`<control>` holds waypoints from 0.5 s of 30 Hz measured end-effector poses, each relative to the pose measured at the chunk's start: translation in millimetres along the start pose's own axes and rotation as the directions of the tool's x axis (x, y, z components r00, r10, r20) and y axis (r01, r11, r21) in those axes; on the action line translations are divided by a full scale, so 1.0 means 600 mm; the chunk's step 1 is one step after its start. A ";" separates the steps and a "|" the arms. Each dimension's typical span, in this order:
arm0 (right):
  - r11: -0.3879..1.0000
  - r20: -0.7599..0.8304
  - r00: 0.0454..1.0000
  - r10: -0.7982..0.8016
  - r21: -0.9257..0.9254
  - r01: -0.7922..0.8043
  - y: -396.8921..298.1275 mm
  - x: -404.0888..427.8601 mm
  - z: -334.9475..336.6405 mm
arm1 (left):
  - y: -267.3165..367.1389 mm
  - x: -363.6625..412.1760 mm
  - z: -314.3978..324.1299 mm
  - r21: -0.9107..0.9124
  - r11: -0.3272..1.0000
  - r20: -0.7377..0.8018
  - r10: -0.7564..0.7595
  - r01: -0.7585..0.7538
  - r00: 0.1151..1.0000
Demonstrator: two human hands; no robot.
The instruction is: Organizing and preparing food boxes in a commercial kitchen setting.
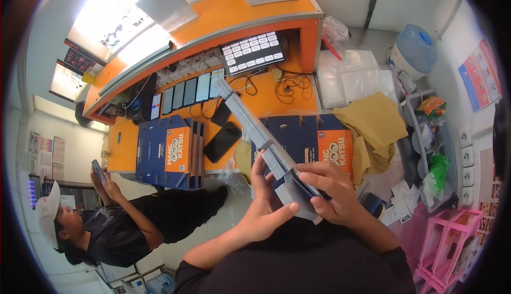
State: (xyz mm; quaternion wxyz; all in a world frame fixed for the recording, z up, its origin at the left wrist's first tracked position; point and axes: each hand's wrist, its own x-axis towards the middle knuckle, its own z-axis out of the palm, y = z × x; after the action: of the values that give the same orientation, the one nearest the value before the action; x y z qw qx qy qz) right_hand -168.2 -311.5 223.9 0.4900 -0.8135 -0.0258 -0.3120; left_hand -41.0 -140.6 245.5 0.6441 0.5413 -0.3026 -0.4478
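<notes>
Both hands grip a stack of flattened cardboard boxes (271,150), tilted so that its pale edges face up. The stack slants from my lap towards the phones on the table. My left hand (265,214) holds the near part from the left side, thumb extended. Against the near right end presses my right hand (333,190), fingers bent over the edges. Beyond the stack, another pile of flat navy and orange boxes (291,134) lies on the table, partly hidden by my hands. A similar pile (167,150) rests further left. These boxes bear printed writing.
Several smartphones (191,90) stand in a row before a lit monitor (253,54) on the orange table (123,160). A dark phone (222,142) lies nearer. Brown paper (371,122) and pink racks (447,246) are right. A person (115,226) at left holds a phone.
</notes>
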 end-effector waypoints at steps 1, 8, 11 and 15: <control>1.000 -0.014 1.000 -0.005 0.018 0.005 0.000 0.000 0.001 | 0.001 0.000 0.001 -0.002 1.000 -0.004 -0.003 0.003 1.000; 1.000 -0.043 0.999 -0.009 -0.018 0.008 0.001 -0.005 -0.004 | 0.000 0.001 0.000 0.007 1.000 -0.005 0.000 0.000 1.000; 1.000 -0.083 0.997 -0.010 -0.021 0.008 -0.001 -0.004 -0.002 | 0.001 0.002 0.001 0.029 1.000 0.000 -0.002 0.002 1.000; 0.998 -0.167 0.985 0.046 0.052 -0.038 0.000 -0.006 0.004 | -0.002 0.002 0.000 0.027 1.000 -0.009 0.008 -0.007 1.000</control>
State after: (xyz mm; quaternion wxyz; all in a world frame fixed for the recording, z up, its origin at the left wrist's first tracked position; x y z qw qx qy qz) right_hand -170.1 -308.3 221.2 0.5167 -0.7724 0.0254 -0.3685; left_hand -40.8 -141.4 244.5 0.6398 0.5510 -0.3077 -0.4387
